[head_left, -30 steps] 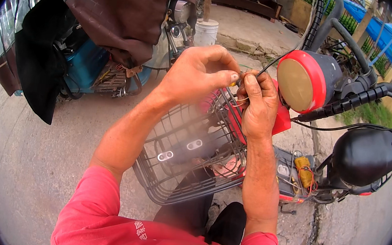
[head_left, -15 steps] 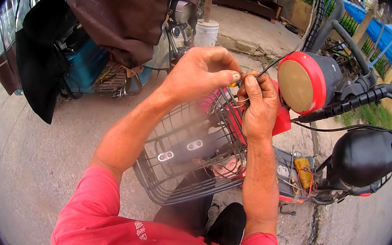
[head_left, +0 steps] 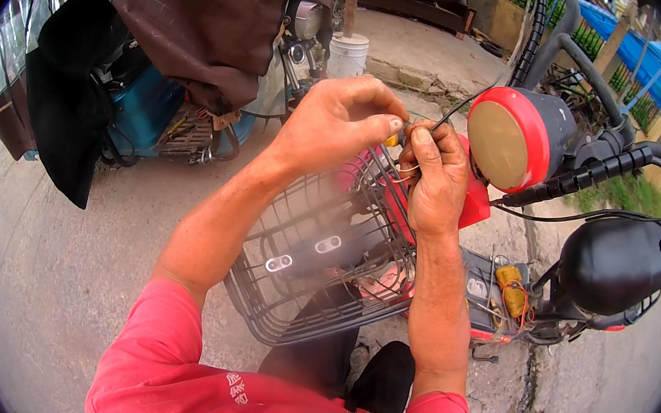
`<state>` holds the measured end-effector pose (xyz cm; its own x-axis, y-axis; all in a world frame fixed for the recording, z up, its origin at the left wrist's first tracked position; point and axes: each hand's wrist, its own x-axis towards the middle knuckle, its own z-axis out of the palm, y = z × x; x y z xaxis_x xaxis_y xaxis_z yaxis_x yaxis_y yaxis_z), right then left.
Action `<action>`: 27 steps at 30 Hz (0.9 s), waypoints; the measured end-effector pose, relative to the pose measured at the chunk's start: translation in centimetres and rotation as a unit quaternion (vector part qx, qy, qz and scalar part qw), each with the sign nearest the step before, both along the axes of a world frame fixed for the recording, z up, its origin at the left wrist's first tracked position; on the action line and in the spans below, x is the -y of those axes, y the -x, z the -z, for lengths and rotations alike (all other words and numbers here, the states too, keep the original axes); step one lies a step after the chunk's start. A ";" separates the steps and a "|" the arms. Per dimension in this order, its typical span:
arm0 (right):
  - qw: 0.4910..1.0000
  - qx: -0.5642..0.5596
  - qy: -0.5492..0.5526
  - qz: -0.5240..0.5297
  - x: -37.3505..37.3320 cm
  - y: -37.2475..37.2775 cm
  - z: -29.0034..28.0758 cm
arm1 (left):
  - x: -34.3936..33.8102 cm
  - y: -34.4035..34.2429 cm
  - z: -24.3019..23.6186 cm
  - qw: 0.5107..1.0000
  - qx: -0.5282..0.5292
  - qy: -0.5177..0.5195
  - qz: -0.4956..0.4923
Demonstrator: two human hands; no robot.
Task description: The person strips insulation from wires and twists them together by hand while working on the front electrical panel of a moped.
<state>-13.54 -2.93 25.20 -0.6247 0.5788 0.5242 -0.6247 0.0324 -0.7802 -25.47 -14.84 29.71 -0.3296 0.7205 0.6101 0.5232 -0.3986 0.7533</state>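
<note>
The right hand (head_left: 439, 170) pinches the black wire (head_left: 470, 101) between thumb and fingers, probably to steady it for close work. The left hand (head_left: 340, 122) curls just beside, thumb and forefinger nearly meeting; whether they grip anything, I cannot tell. The wire slants up beyond the right hand. The basket (head_left: 283, 337) sits below both hands; the lamp (head_left: 498, 140) is just to their right.

The basket (head_left: 350, 323) sits below the fingers (head_left: 428, 147), left of the headlight (head_left: 509, 139), the seat (head_left: 616, 263) farther right, the bucket (head_left: 347, 57) beyond
</note>
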 end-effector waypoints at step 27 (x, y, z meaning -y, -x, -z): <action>0.999 0.010 -0.009 -0.049 -0.3 -0.1 0.1 | -0.3 -0.2 0.0 0.993 0.109 0.014 0.041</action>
